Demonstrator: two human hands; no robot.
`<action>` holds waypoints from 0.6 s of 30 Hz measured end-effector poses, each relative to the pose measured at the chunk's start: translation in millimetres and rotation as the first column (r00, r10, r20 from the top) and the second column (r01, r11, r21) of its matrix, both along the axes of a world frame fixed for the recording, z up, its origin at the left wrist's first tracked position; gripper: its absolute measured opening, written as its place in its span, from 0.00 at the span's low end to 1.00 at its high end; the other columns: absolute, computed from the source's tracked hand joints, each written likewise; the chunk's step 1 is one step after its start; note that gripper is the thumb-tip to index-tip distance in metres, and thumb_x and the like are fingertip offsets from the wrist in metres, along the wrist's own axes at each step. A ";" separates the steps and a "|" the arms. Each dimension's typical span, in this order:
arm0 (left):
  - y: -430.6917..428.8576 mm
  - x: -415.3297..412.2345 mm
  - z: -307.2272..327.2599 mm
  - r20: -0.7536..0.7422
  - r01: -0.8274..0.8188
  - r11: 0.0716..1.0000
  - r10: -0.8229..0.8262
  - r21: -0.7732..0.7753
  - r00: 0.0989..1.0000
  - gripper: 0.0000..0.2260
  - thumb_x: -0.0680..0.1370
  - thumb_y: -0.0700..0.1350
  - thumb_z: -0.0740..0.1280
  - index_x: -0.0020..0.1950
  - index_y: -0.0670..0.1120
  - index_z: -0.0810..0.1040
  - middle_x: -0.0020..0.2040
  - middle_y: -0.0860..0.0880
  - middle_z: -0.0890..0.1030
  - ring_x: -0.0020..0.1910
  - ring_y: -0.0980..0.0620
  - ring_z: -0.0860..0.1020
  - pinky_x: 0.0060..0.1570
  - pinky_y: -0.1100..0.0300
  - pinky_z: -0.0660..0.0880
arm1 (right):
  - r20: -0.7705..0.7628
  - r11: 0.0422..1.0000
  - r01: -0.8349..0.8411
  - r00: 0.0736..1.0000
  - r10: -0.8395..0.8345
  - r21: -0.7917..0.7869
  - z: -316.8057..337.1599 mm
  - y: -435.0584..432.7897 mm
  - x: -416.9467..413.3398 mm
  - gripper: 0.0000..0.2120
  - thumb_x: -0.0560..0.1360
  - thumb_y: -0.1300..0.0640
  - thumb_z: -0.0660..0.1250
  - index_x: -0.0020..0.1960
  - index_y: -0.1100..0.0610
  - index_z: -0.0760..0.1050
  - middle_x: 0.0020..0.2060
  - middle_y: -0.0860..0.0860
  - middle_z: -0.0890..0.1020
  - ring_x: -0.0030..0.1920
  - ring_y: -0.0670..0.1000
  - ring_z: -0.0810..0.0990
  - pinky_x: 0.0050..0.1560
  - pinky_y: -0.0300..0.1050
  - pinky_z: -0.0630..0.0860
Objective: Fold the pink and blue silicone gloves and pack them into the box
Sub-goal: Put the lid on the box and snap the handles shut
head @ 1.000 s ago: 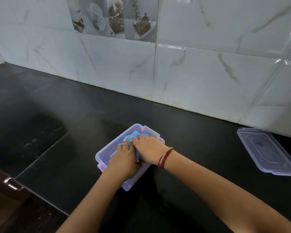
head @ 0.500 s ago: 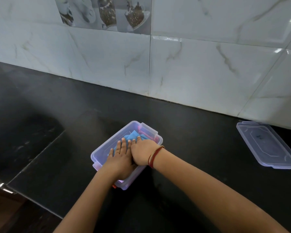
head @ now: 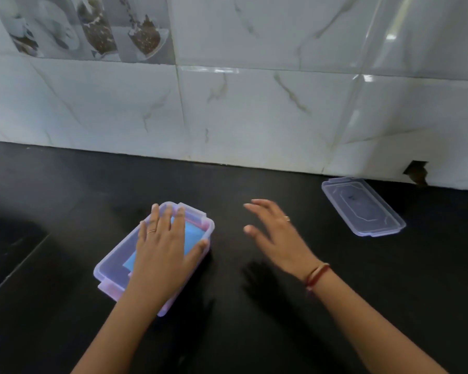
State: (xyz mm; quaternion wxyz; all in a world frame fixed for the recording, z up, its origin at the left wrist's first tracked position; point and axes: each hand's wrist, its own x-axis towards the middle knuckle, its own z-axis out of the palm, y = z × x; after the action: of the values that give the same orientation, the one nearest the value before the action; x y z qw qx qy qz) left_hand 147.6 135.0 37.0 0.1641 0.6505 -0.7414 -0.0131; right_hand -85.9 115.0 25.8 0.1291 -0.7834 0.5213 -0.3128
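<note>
A clear plastic box [head: 111,261] stands on the black counter, left of centre. Inside it lies the folded blue glove [head: 193,234], with a strip of the pink glove [head: 197,221] showing along the far wall. My left hand [head: 162,244] lies flat over the box, fingers spread, pressing on the blue glove and hiding most of it. My right hand [head: 277,233] hovers above the counter to the right of the box, fingers apart and empty. The box's clear lid [head: 362,207] lies flat at the right, near the wall.
The black counter [head: 254,319] meets a white tiled wall [head: 254,117] at the back. A seam in the counter runs diagonally at the left [head: 16,268]. A small hole [head: 416,174] breaks the wall base just beyond the lid.
My right hand has lifted off the glove and moved right, out of the box. My left hand stays pressed on the blue glove. The view has turned to the right.
</note>
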 end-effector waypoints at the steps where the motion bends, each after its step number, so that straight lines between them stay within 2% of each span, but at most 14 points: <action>1: -0.6 -12.2 0.7 -0.030 0.016 0.999 -0.017 -0.032 0.999 0.35 0.76 0.64 0.54 0.76 0.45 0.56 0.77 0.43 0.56 0.77 0.44 0.48 0.73 0.47 0.48 | 0.002 0.994 0.108 0.994 -0.108 0.032 -5.1 -4.3 -22.0 0.20 0.78 0.54 0.63 0.68 0.59 0.70 0.65 0.55 0.71 0.67 0.52 0.69 0.69 0.40 0.59; 4: -8.6 -47.3 -5.5 -0.009 0.048 0.999 -0.048 0.011 0.999 0.37 0.76 0.65 0.55 0.77 0.44 0.52 0.78 0.42 0.53 0.77 0.44 0.45 0.73 0.48 0.46 | -0.090 0.894 0.423 0.906 -0.413 0.149 -26.3 -18.0 -84.9 0.20 0.79 0.57 0.61 0.69 0.63 0.68 0.66 0.59 0.71 0.68 0.56 0.68 0.70 0.45 0.59; 6: -15.5 -65.0 -13.2 0.028 0.082 0.995 -0.084 0.056 0.996 0.38 0.76 0.66 0.55 0.77 0.45 0.47 0.78 0.43 0.48 0.77 0.44 0.42 0.73 0.47 0.44 | -0.169 0.811 0.545 0.838 -0.519 0.214 -39.5 -22.5 -117.4 0.22 0.79 0.55 0.60 0.70 0.63 0.65 0.68 0.59 0.69 0.69 0.57 0.66 0.70 0.51 0.61; 9: -19.2 -89.9 -21.6 0.014 0.188 0.982 -0.188 0.024 0.982 0.38 0.76 0.65 0.55 0.77 0.48 0.44 0.79 0.44 0.46 0.76 0.45 0.40 0.72 0.48 0.39 | -0.240 0.737 0.622 0.783 -0.574 0.266 -51.5 -25.7 -146.4 0.23 0.79 0.53 0.60 0.71 0.61 0.63 0.69 0.59 0.67 0.68 0.59 0.68 0.68 0.55 0.65; 12: -21.3 -125.4 -27.7 -0.026 0.389 0.921 -0.389 -0.017 0.921 0.37 0.75 0.64 0.57 0.77 0.49 0.47 0.79 0.46 0.49 0.76 0.47 0.41 0.70 0.50 0.35 | -0.288 0.689 0.676 0.735 -0.613 0.260 -56.6 -27.9 -157.2 0.25 0.78 0.51 0.62 0.71 0.59 0.62 0.69 0.59 0.67 0.68 0.59 0.67 0.67 0.55 0.67; 15: -29.9 -167.7 -41.2 -0.030 0.516 0.851 -0.516 0.096 0.856 0.36 0.77 0.62 0.58 0.77 0.48 0.47 0.79 0.46 0.47 0.76 0.47 0.39 0.71 0.49 0.35 | -0.305 0.656 0.721 0.691 -0.656 0.222 -58.8 -27.0 -158.0 0.22 0.78 0.52 0.61 0.69 0.60 0.65 0.66 0.59 0.70 0.66 0.58 0.70 0.65 0.53 0.69; 18: -34.5 -200.9 -62.9 0.005 0.549 0.792 -0.571 0.266 0.821 0.36 0.78 0.62 0.56 0.78 0.46 0.45 0.79 0.45 0.43 0.76 0.47 0.37 0.72 0.47 0.36 | -0.340 0.661 0.729 0.676 -0.654 0.178 -61.1 -23.5 -155.2 0.17 0.78 0.53 0.60 0.64 0.60 0.69 0.61 0.58 0.74 0.61 0.57 0.74 0.61 0.51 0.73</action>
State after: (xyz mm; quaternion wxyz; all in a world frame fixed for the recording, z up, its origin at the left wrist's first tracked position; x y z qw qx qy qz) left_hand -53.3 100.5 -25.9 0.0369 0.4172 -0.8991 -0.1277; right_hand -241.1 91.5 -35.3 0.0508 -0.5270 0.8339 -0.1559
